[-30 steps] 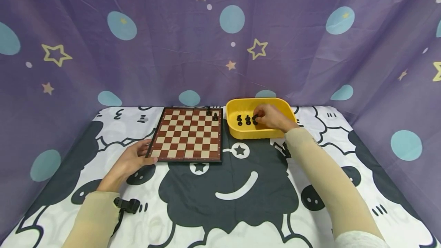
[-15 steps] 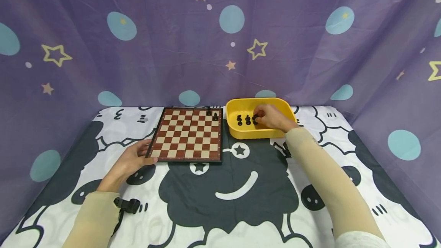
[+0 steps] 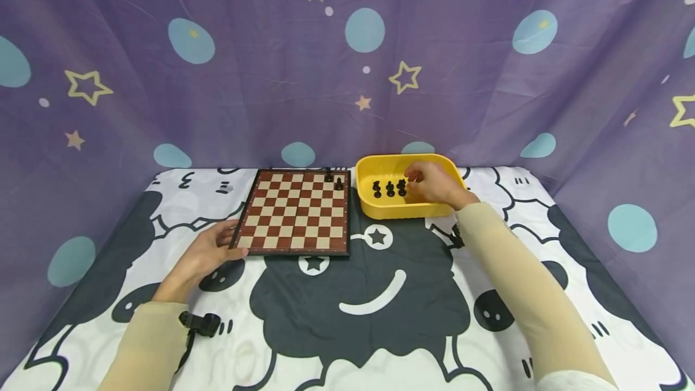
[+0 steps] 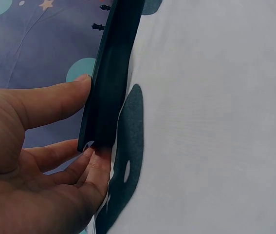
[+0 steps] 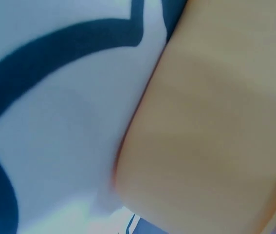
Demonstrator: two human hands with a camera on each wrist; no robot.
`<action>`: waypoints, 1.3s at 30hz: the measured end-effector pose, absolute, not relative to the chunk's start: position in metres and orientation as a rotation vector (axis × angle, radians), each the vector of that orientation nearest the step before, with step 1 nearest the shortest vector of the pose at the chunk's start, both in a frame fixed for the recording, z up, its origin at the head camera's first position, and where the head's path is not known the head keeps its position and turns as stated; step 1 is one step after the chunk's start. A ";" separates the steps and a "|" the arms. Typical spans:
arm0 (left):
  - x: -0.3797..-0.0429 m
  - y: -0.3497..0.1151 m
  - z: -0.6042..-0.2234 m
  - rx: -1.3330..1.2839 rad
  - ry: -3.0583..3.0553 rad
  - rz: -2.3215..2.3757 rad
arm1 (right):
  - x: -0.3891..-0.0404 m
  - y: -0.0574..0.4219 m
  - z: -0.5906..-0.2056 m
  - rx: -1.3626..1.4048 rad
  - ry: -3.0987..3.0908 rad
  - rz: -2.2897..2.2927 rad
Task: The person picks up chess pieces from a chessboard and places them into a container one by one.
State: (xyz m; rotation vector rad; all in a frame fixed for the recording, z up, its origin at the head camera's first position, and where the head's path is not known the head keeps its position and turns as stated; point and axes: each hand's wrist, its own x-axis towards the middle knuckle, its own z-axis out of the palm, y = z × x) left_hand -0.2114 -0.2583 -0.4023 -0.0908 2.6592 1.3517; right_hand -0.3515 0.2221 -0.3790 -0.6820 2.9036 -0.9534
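Note:
A brown-and-cream chessboard (image 3: 295, 210) lies flat on the table, its left near corner pinched by my left hand (image 3: 203, 253). In the left wrist view the thumb (image 4: 62, 102) sits on the board's dark edge (image 4: 109, 73), with fingers curled at its underside. Two black chess pieces (image 3: 339, 184) stand at the board's far right. Inside the yellow tray (image 3: 407, 210), a row of black chess pieces (image 3: 390, 189) stands upright. My right hand (image 3: 434, 184) hovers just right of the rightmost piece (image 3: 402, 187), fingers loosely bent and slightly apart from it.
A cloth (image 3: 358, 330) with a cartoon sheep print covers the table. Behind it hangs a purple curtain (image 3: 260, 77). The right wrist view is filled by a blurred yellow wall (image 5: 206, 122) and printed cloth (image 5: 74, 112); the hand is out of sight there.
My right hand has let go of the rightmost black chess piece in the tray and drawn slightly right. The left hand and chessboard have stayed put.

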 end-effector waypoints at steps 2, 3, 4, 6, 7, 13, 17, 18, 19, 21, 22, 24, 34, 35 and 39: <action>-0.211 -0.258 -0.402 -0.089 2.661 1.350 | -0.349 0.223 -0.377 -0.690 2.914 -0.978; -0.211 -0.258 -0.402 -0.087 2.662 1.348 | -0.348 0.224 -0.377 -0.697 2.919 -0.988; -0.211 -0.258 -0.401 -0.086 2.664 1.346 | -0.348 0.225 -0.377 -0.706 2.927 -0.995; -0.210 -0.258 -0.401 -0.083 2.664 1.343 | -0.346 0.226 -0.376 -0.722 2.944 -1.009; -0.210 -0.258 -0.400 -0.084 2.666 1.340 | -0.345 0.227 -0.375 -0.731 2.953 -1.016; -0.211 -0.259 -0.401 -0.084 2.668 1.338 | -0.338 0.227 -0.374 -0.776 2.973 -1.084; -0.210 -0.259 -0.402 -0.093 2.665 1.336 | -0.333 0.227 -0.375 -0.813 3.001 -1.107; -0.210 -0.259 -0.402 -0.098 2.663 1.335 | -0.332 0.227 -0.376 -0.817 3.008 -1.111; -0.210 -0.259 -0.402 -0.102 2.661 1.335 | -0.330 0.226 -0.376 -0.818 3.011 -1.116; -0.210 -0.258 -0.402 -0.108 2.662 1.329 | -0.327 0.226 -0.376 -0.810 3.021 -1.125; -0.210 -0.258 -0.401 -0.108 2.663 1.329 | -0.325 0.225 -0.377 -0.805 3.025 -1.129; -0.210 -0.258 -0.401 -0.103 2.665 1.329 | -0.322 0.224 -0.377 -0.795 3.024 -1.140; -0.209 -0.258 -0.401 -0.094 2.661 1.331 | -0.313 0.213 -0.376 -0.790 2.992 -1.246; -0.209 -0.258 -0.401 -0.098 2.661 1.331 | -0.313 0.211 -0.376 -0.798 2.987 -1.254; -0.210 -0.258 -0.402 -0.094 2.666 1.329 | -0.311 0.206 -0.376 -0.812 2.969 -1.298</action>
